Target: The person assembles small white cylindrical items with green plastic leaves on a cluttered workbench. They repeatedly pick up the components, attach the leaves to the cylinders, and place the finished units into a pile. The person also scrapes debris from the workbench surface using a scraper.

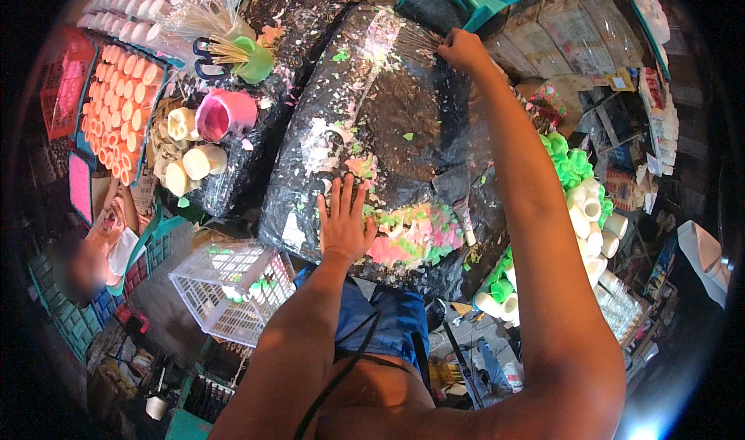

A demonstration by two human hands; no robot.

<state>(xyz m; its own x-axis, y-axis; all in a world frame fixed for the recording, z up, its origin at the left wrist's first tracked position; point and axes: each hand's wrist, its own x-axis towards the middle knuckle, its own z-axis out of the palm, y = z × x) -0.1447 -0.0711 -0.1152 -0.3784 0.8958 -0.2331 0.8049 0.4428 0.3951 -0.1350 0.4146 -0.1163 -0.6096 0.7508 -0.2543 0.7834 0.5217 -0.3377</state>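
My left hand (345, 221) lies flat with fingers spread on the near left of a table wrapped in black plastic (299, 199). Waxy-looking pink, green and white scraps (411, 237) are heaped just right of it. At the table's far right, my right hand (462, 50) is closed on a brush-like bundle of thin dark bristles (419, 44), which fans out to the left over the plastic; its grip end is hidden in the fingers. A flat tool with a dark blade and pale handle (467, 226) rests beside the scraps, touched by neither hand.
On the left stand a pink pot (226, 116), cream cylinders (203, 161), a green cup with sticks (252, 60) and a tray of orange cylinders (120, 102). A white crate (225, 289) sits below. Green and white pieces (582, 207) lie right. A person (109, 246) is at far left.
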